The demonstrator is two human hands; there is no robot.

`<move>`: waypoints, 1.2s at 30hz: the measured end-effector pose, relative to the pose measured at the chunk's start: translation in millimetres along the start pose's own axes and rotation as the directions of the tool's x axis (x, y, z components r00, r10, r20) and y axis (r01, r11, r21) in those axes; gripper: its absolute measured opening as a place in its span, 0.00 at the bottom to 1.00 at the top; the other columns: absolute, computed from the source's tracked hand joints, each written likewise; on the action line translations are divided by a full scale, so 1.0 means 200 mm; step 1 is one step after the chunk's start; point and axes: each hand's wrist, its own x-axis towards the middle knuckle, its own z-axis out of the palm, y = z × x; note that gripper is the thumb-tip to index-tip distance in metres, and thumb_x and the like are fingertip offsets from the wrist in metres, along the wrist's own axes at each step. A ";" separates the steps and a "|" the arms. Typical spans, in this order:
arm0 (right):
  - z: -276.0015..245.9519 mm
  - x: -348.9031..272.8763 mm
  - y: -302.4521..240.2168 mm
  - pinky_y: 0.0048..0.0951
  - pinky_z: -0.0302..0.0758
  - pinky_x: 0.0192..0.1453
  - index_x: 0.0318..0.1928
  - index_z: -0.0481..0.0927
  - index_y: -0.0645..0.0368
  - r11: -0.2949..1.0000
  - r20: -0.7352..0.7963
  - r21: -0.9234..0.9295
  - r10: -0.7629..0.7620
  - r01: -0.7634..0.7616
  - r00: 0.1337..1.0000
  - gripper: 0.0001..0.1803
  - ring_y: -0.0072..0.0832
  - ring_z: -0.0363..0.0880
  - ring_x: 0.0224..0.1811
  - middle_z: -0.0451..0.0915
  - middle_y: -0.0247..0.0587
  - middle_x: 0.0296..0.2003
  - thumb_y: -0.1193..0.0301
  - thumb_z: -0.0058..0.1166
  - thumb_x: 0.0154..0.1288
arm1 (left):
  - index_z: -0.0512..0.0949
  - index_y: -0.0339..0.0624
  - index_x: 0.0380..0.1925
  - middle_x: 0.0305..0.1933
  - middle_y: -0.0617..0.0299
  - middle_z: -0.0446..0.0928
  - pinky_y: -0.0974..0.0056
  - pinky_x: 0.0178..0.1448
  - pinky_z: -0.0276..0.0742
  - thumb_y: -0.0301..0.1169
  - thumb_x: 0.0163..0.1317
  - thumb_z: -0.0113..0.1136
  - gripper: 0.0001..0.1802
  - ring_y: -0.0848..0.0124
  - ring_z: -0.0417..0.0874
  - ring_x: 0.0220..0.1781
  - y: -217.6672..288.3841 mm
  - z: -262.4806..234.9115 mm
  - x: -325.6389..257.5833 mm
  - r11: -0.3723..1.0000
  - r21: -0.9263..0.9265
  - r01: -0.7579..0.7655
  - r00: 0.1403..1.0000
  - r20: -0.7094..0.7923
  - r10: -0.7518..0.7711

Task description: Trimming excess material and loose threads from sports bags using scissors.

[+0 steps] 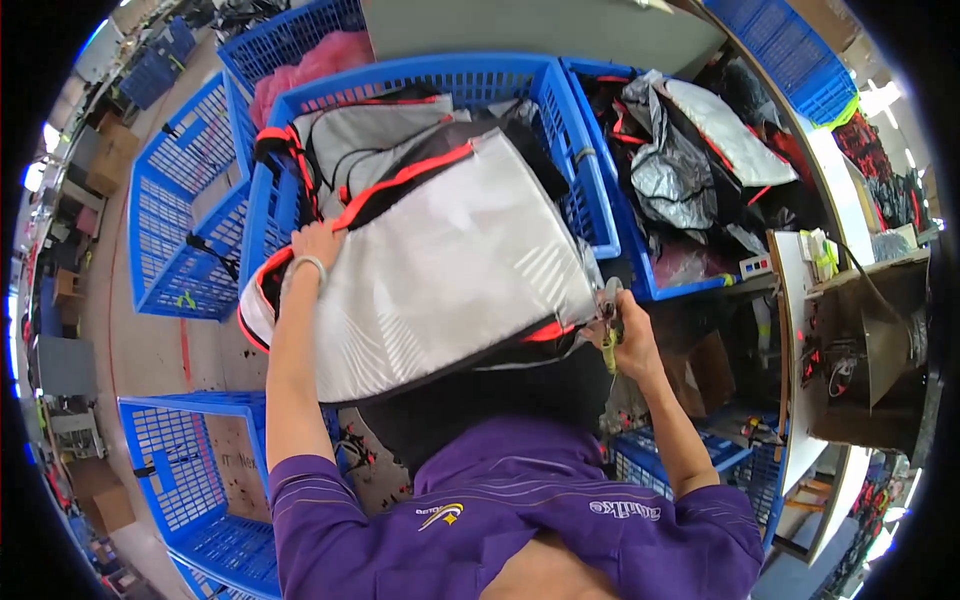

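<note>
A large silver-grey fabric bag point(440, 270) with white stripe patterns, black parts and orange-red edging lies across the front of a blue basket and over my lap. My left hand point(315, 248) grips its upper left edge by the orange-red trim, fingers partly hidden by the fabric. At the bag's right corner, my right hand point(634, 340) is closed around small scissors point(609, 340) with a yellow-green part. The scissors' blades are close to the corner; whether they touch it I cannot tell. Behind it, more grey and black bags point(370, 140) fill the blue basket point(420, 68).
A second blue basket point(650, 285) at the right holds silver and black bags. Blue baskets point(190, 200) stand at the left, another blue basket point(190, 400) at lower left. A wooden-edged shelf point(797, 350) rises close to my right arm. Pink material point(318, 66) lies at the back.
</note>
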 end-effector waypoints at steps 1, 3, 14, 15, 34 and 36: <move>0.00 0.04 -0.01 0.25 0.70 0.39 0.44 0.71 0.61 0.997 -0.007 0.074 -0.001 0.001 1.000 0.25 0.21 0.70 0.32 0.74 0.33 0.31 0.75 0.71 0.47 | 0.72 0.47 0.50 0.47 0.51 0.78 0.46 0.55 0.66 0.52 0.64 0.48 0.24 0.53 0.77 0.52 0.00 0.02 -0.01 0.999 0.040 0.005 0.999 -0.044 -0.003; 0.01 0.11 -0.02 0.24 0.69 0.41 0.45 0.71 0.61 0.988 -0.004 0.149 -0.032 0.032 0.999 0.25 0.22 0.70 0.33 0.73 0.32 0.32 0.75 0.70 0.48 | 0.71 0.47 0.52 0.52 0.49 0.75 0.45 0.57 0.65 0.51 0.64 0.48 0.24 0.52 0.73 0.56 0.03 0.04 -0.08 0.997 0.072 -0.039 0.980 -0.190 0.052; 0.11 0.41 -0.34 0.19 0.66 0.42 0.37 0.71 0.60 0.760 -0.088 0.627 -0.150 0.172 0.985 0.21 0.19 0.68 0.36 0.68 0.28 0.33 0.82 0.67 0.43 | 0.80 0.37 0.37 0.28 0.54 0.76 0.60 0.33 0.72 0.30 0.56 0.63 0.10 0.57 0.77 0.28 0.53 -0.49 -1.16 0.665 -0.604 -0.438 0.832 -0.553 0.046; 0.12 0.43 -0.36 0.19 0.65 0.42 0.37 0.71 0.59 0.796 -0.094 0.560 -0.214 0.230 0.972 0.21 0.19 0.68 0.36 0.68 0.28 0.32 0.81 0.68 0.43 | 0.80 0.37 0.38 0.27 0.54 0.75 0.58 0.32 0.71 0.31 0.56 0.63 0.11 0.57 0.76 0.27 0.51 -0.47 -1.17 0.685 -0.621 -0.381 0.852 -0.523 0.000; -0.14 0.65 -1.56 0.19 0.68 0.40 0.39 0.74 0.62 0.346 -0.367 0.636 -0.651 0.690 0.665 0.25 0.22 0.72 0.36 0.74 0.34 0.33 0.87 0.63 0.33 | 0.79 0.35 0.41 0.43 0.46 0.78 0.59 0.52 0.72 0.33 0.58 0.63 0.14 0.56 0.79 0.48 0.36 -1.01 -1.31 0.468 -0.600 -0.649 0.549 -0.795 -0.258; -0.27 0.70 -1.58 0.22 0.70 0.45 0.41 0.73 0.63 0.335 -0.429 0.613 -0.619 0.715 0.658 0.26 0.24 0.73 0.37 0.74 0.35 0.34 0.88 0.63 0.35 | 0.80 0.36 0.38 0.35 0.48 0.79 0.60 0.44 0.75 0.30 0.56 0.64 0.12 0.57 0.81 0.39 0.35 -1.15 -1.36 0.595 -0.465 -0.655 0.382 -0.884 -0.270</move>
